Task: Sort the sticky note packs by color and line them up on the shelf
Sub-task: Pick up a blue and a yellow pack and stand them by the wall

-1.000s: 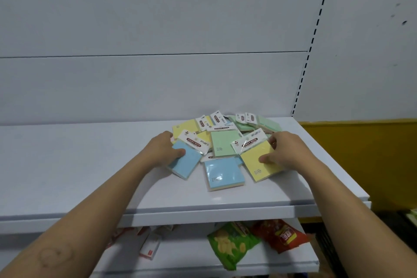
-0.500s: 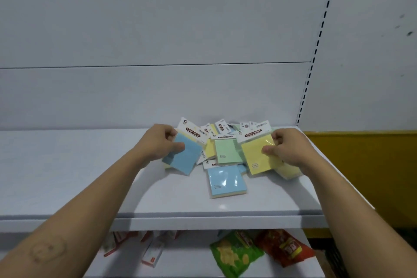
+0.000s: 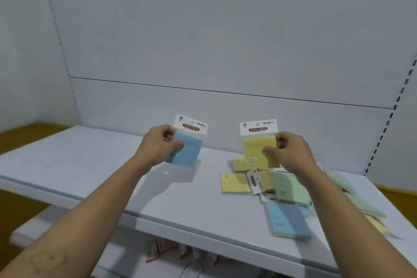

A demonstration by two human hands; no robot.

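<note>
Blue pack (image 3: pixel 188 153) in left grip (image 3: pixel 161 145), yellow pack (image 3: pixel 259 151) in right grip (image 3: pixel 287 153), above open shelf (image 3: pixel 90 165).

"STICKY NOTE" reads on the white header of the blue pack (image 3: pixel 188 152) I hold. The yellow pack (image 3: pixel 259 151) bears the same words. Smaller print is illegible.
</note>
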